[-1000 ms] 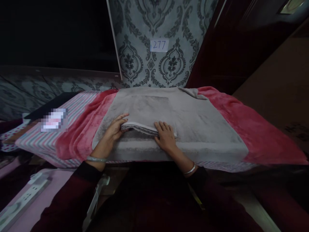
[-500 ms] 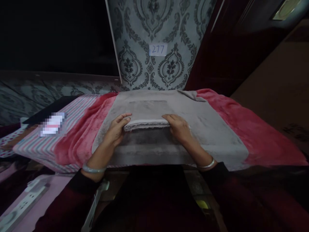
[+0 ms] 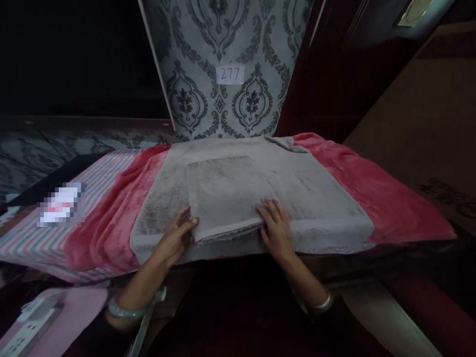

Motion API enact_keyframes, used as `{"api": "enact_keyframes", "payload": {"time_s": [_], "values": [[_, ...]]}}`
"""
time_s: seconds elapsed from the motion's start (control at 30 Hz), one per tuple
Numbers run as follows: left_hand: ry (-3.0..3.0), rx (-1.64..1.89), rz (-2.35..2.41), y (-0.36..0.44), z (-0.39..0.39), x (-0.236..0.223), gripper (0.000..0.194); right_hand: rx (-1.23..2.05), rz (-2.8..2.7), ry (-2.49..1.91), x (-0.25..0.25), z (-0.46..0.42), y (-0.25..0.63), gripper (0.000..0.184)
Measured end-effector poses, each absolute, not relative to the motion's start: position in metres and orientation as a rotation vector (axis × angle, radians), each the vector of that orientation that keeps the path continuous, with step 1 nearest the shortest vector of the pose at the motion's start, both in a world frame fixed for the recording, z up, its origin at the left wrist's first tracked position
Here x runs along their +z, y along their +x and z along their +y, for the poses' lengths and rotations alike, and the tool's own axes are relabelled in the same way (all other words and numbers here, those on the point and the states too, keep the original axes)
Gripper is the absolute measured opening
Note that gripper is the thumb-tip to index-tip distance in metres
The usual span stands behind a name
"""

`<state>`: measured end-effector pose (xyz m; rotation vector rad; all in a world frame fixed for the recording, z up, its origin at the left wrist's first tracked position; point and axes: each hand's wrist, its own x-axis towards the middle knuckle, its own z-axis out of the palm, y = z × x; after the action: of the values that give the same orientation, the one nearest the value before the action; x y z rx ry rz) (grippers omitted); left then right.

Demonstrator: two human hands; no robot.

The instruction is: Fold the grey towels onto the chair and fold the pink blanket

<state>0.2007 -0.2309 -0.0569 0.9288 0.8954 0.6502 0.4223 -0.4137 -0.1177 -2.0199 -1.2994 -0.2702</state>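
Centrally, folded grey cloth point(image 3: 223, 198): lies flat on the grey spread point(image 3: 320, 193), toward its near edge, a little left of its middle, the ragged layers along the cloth's near side facing the person.
Left hand point(image 3: 174, 243): curls at the cloth's near left corner, over the front of the grey spread, thumb touching the edge; whether it pinches through every layer cannot be told.
Right hand point(image 3: 277, 230): rests at the near right corner, above the grey spread's front, fingers spread over the edge; its hold on the lower layers is hidden.
Both hands: apart, with the cloth between them.
Step in hand: appears to be settling and squaring the folded layers against the grey spread, the near side running at a slant.
Next move: would call for even contact at both corners, layers kept together, and the cloth turned slightly without dragging the grey spread.
Red blanket point(image 3: 122, 213): shows beyond the grey spread on both sides, rumpled at left.
Striped cover point(image 3: 100, 173): extends farther left of the grey spread.
Paper marked 277 point(image 3: 230, 74): fixed to patterned wallpaper point(image 3: 253, 94) behind the grey spread.
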Motion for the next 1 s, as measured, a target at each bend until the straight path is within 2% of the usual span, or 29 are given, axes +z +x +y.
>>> {"api": "enact_keyframes", "payload": {"time_s": [0.1,0.13,0.27,0.33,0.47,0.6,0.73,0.83,0.9,1.0], "values": [[0.86,0.664,0.869,0.206,-0.234,-0.06,0.048,-0.153,-0.913,-1.903,-0.125,-0.436,0.401,0.029],[0.872,0.635,0.856,0.208,-0.234,-0.061,0.041,-0.014,-0.811,-1.84,-0.127,-0.443,0.394,0.028],[0.963,0.499,0.843,0.218,-0.229,-0.056,0.029,0.818,-0.479,-1.421,-0.121,-0.449,0.371,0.052],[0.989,0.513,0.829,0.224,-0.227,-0.048,0.028,1.004,-0.345,-1.17,-0.112,-0.438,0.365,0.059],[1.017,0.589,0.809,0.227,-0.241,-0.038,0.04,0.938,-0.181,-0.887,-0.096,-0.408,0.367,0.055],[1.011,0.497,0.785,0.21,-0.271,-0.057,0.042,0.795,-0.022,-0.885,-0.098,-0.392,0.375,0.051],[1.158,-0.045,0.589,0.182,-0.273,-0.073,0.043,0.767,0.015,-0.954,-0.11,-0.394,0.379,0.055],[1.37,-0.354,0.389,0.176,-0.242,-0.052,0.053,0.757,-0.021,-0.974,-0.113,-0.396,0.379,0.056],[1.534,-0.173,0.37,0.189,-0.208,-0.028,0.05,0.748,-0.011,-0.965,-0.112,-0.395,0.379,0.054],[1.805,0.381,0.496,0.237,-0.148,-0.005,0.043,0.756,0.031,-0.942,-0.109,-0.392,0.379,0.056]]}}
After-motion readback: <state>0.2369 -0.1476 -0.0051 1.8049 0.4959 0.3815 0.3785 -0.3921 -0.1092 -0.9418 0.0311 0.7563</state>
